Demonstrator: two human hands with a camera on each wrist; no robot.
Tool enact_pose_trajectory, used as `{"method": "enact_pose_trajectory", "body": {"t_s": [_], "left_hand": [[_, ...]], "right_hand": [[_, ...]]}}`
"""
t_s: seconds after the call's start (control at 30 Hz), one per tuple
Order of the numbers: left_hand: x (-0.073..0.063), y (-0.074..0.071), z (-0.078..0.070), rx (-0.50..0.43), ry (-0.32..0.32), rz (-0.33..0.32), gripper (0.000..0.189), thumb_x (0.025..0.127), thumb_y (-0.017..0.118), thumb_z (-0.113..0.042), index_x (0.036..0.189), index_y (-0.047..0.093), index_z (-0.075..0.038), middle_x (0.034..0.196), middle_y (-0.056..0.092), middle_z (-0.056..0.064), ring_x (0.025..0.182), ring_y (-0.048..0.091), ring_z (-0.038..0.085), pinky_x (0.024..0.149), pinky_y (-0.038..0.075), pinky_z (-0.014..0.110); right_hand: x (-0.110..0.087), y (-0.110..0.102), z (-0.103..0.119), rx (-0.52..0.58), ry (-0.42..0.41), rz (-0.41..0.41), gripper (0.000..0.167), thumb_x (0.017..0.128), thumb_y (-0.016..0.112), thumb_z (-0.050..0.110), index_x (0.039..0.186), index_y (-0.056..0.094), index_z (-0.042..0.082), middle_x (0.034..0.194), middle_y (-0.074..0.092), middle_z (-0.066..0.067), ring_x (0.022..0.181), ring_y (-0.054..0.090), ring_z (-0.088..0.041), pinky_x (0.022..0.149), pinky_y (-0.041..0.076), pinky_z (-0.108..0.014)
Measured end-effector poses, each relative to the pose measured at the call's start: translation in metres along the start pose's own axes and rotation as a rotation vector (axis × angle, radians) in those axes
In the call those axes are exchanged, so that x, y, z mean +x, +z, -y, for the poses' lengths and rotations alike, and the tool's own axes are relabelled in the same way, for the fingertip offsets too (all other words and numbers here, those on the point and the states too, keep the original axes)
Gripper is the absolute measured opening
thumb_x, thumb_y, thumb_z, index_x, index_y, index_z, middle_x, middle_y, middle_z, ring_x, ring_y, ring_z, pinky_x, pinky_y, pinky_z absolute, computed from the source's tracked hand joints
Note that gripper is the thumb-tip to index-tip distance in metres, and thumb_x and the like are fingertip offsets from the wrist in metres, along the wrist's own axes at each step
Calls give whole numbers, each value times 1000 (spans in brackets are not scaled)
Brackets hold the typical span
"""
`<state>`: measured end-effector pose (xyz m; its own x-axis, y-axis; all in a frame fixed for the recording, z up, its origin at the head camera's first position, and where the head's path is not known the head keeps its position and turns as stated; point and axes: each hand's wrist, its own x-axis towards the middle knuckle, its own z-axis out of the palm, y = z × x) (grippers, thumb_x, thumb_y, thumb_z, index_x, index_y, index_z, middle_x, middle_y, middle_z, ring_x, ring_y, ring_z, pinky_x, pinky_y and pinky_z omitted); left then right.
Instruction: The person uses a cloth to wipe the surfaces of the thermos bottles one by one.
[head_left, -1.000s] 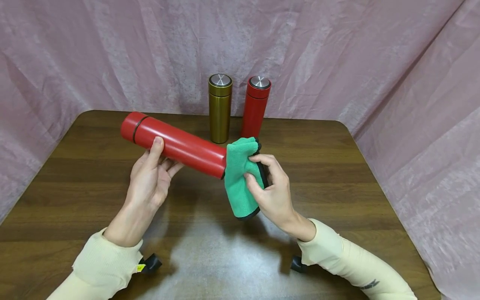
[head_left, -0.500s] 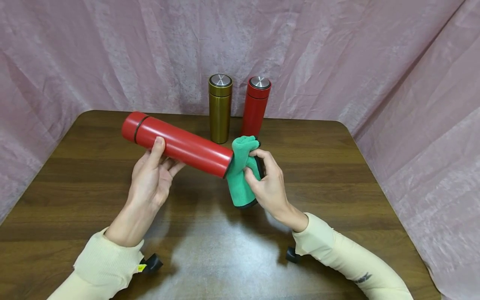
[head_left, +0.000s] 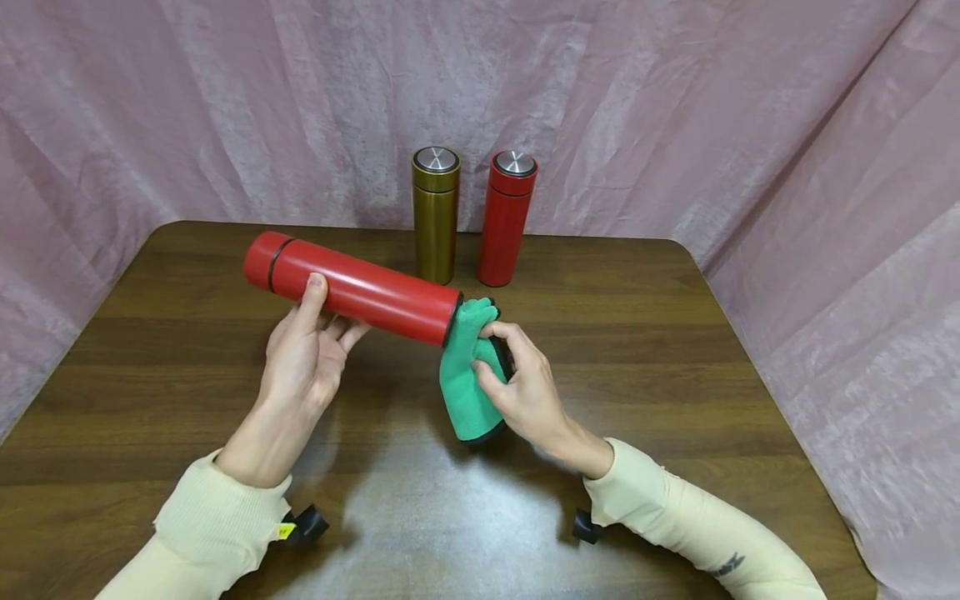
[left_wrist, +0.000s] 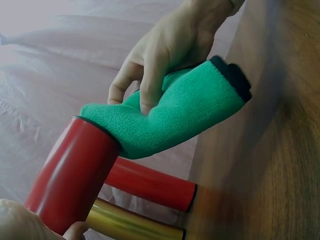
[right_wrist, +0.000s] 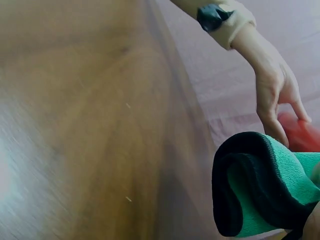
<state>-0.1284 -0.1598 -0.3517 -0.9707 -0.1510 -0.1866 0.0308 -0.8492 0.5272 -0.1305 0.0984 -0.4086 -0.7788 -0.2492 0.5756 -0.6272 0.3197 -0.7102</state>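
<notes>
My left hand [head_left: 300, 358] grips a red thermos bottle [head_left: 367, 292] around its capped half, thumb on top. The bottle is held in the air, tilted, its cap end at the left and its base at the right. A folded green cloth [head_left: 467, 375] with black edging is pinched between the thumb and fingers of my right hand [head_left: 525, 392]. In the left wrist view the cloth [left_wrist: 170, 115] lies against the bottle's base rim [left_wrist: 100, 125], covering part of the end face. The right wrist view shows the cloth's folded black edge [right_wrist: 235, 170] up close.
A gold thermos bottle [head_left: 435, 221] and a second red thermos bottle [head_left: 507, 221] stand upright at the back of the wooden table [head_left: 637, 350]. Pink curtains [head_left: 300, 108] hang behind and at the sides. Small black devices [head_left: 307, 525] are worn at both wrists.
My right hand has moved slightly left and down with the cloth, after shifting up a little midway; its folds now hang differently at the bottle's base. The left hand's hold is nearly unchanged, the bottle slightly more level.
</notes>
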Motion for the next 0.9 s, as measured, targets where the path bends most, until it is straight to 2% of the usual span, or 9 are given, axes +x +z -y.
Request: {"method": "enact_pose_trajectory", "body": {"t_s": [0.17,0.53,0.7,0.8,0.9], "left_hand": [[2,1,1,10,5,-21,48,97,75,-19,139,52,-11,131,57,9,105,65,25,84,62,39],[4,-2,4,55,37,-42,48,97,74,-20,138,51,-10,131,55,8,107,65,23,83,62,36],[3,-2,4,49,37,-29,46,98,73,-19,137,51,-9,131,55,7,111,64,25,86,61,38],[1,-2,3,78,38,-14,47,98,73,-19,138,52,-9,130,57,7,110,64,24,88,61,38],[0,-2,2,119,44,0,48,98,73,-20,139,51,-9,129,58,7,109,65,23,89,60,36]], "right_hand": [[-8,3,5,9,-18,16,35,89,73,-5,121,61,3,114,65,-8,100,62,-21,86,54,-31],[-24,5,20,81,-1,68,36,89,74,-5,121,61,6,110,64,-6,88,63,-18,69,58,-27],[-22,6,22,81,-47,14,36,88,74,-6,120,62,5,114,65,-7,97,64,-20,79,57,-31],[-18,4,23,77,-61,-32,36,87,73,-7,120,63,4,114,65,-8,101,64,-21,83,55,-33],[-13,1,23,94,-51,-53,36,87,73,-8,120,62,3,114,65,-9,98,64,-22,82,55,-30]]}}
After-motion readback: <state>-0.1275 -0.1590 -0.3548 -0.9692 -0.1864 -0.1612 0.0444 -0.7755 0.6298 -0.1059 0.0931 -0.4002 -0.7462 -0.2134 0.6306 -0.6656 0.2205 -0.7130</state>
